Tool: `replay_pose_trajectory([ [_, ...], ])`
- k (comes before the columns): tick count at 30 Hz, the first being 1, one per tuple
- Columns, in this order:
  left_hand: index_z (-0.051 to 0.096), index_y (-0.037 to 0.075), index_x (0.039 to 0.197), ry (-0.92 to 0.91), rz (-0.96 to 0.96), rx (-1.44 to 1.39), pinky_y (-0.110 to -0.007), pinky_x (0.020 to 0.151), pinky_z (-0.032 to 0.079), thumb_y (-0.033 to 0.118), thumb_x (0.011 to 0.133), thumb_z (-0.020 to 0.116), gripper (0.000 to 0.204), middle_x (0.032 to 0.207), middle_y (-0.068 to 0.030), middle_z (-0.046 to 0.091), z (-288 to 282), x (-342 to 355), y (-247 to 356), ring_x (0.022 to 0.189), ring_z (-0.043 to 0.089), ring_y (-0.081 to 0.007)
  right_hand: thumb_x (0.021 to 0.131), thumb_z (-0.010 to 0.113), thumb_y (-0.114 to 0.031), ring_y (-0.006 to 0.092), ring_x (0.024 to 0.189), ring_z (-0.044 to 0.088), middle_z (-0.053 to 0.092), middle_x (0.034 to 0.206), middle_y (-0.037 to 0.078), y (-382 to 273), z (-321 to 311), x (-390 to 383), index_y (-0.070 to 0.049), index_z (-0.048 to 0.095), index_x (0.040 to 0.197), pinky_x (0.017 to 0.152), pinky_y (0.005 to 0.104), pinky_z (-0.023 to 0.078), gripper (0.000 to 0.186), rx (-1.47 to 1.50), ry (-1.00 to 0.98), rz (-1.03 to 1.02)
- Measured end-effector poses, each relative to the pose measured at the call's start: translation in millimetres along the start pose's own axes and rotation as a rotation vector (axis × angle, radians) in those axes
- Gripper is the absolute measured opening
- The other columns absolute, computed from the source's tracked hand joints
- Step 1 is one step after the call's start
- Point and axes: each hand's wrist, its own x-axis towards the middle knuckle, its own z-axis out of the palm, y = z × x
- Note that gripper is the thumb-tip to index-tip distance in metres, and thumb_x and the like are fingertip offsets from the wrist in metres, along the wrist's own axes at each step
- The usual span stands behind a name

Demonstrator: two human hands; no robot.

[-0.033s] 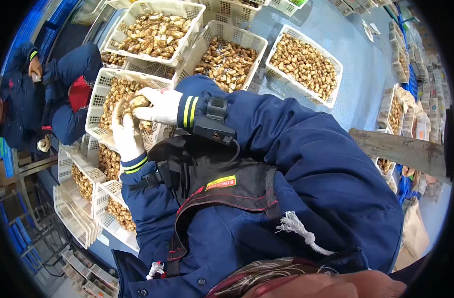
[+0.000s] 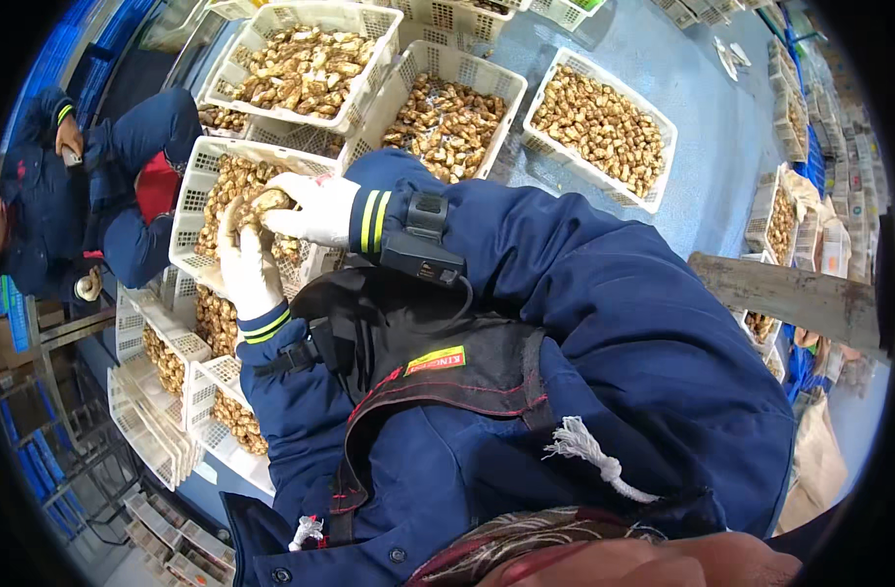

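In white gloves, both my hands work above a white plastic crate point(image 2: 188, 220) filled with stubby brown-and-cream pieces that look like mushrooms. My right hand point(image 2: 315, 207) reaches in from the right, its fingers closed on a mushroom-like piece point(image 2: 269, 203). Below and to the left of it, my left hand point(image 2: 247, 269) has its fingers up against the same piece, with the fingertips soiled brown. The two hands almost meet there. How far the left fingers wrap round the piece is partly hidden.
More filled crates stand beyond: one stacked high point(image 2: 387, 59), one behind my right forearm point(image 2: 511, 93), one on the blue floor point(image 2: 668, 161). Nested crates point(image 2: 144, 430) lie lower left. A co-worker point(image 2: 139, 147) sits at the left. A metal beam point(image 2: 780, 298) juts in at right.
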Motion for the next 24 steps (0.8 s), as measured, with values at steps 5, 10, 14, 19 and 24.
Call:
replay_pose_trajectory([
  [5, 0.039, -0.001, 0.140, -0.098, 0.109, 0.054, -0.031, 0.102, 0.041, 0.013, 0.092, 0.050, 0.052, 0.131, -0.0166, 0.050, 25.7, 5.8, 25.0, 0.116, 0.053, -0.0229, 0.089, 0.052, -0.042, 0.0343, 0.101, 0.061, 0.065, 0.104, 0.019, -6.7, -32.1, -4.2, -0.007, 0.061, 0.116, 0.089, 0.0395, 0.047, 0.044, 0.094, 0.075, 0.091],
  [10, 0.044, -0.002, 0.134, -0.148, 0.127, 0.072, -0.035, 0.103, 0.040, 0.007, 0.089, 0.056, 0.048, 0.129, -0.0159, 0.054, 58.0, 18.1, 37.1, 0.117, 0.052, -0.0245, 0.091, 0.055, -0.038, 0.0252, 0.089, 0.066, 0.068, 0.094, 0.013, -7.4, -67.1, -8.1, -0.009, 0.058, 0.117, 0.082, 0.0350, 0.050, 0.039, 0.048, 0.045, 0.116],
  [14, 0.046, -0.002, 0.133, -0.130, 0.130, -0.049, -0.033, 0.102, 0.040, 0.007, 0.089, 0.059, 0.047, 0.129, -0.0154, 0.053, 57.3, 18.4, 36.1, 0.116, 0.052, -0.0223, 0.091, 0.057, -0.038, 0.0239, 0.095, 0.065, 0.067, 0.101, 0.013, -16.6, -65.3, -4.8, -0.010, 0.057, 0.122, 0.085, 0.0337, 0.049, 0.042, 0.051, 0.047, 0.166],
  [19, 0.046, -0.002, 0.134, -0.044, 0.191, 0.202, -0.033, 0.102, 0.039, 0.009, 0.088, 0.058, 0.049, 0.131, -0.0153, 0.051, 22.0, 11.2, 31.4, 0.117, 0.050, -0.0224, 0.091, 0.058, -0.036, 0.0226, 0.095, 0.064, 0.067, 0.103, 0.013, -23.0, -41.3, 9.9, -0.008, 0.060, 0.119, 0.086, 0.0317, 0.049, 0.039, 0.020, -0.020, 0.141],
  [24, 0.046, -0.003, 0.133, -0.033, 0.137, -0.013, -0.032, 0.104, 0.037, 0.006, 0.086, 0.060, 0.050, 0.132, -0.0146, 0.051, 9.0, 2.7, 11.9, 0.120, 0.049, -0.0229, 0.092, 0.059, -0.034, 0.0186, 0.095, 0.064, 0.068, 0.105, 0.013, -24.4, -23.5, 11.5, -0.006, 0.058, 0.123, 0.085, 0.0304, 0.049, 0.043, -0.047, -0.067, 0.172],
])
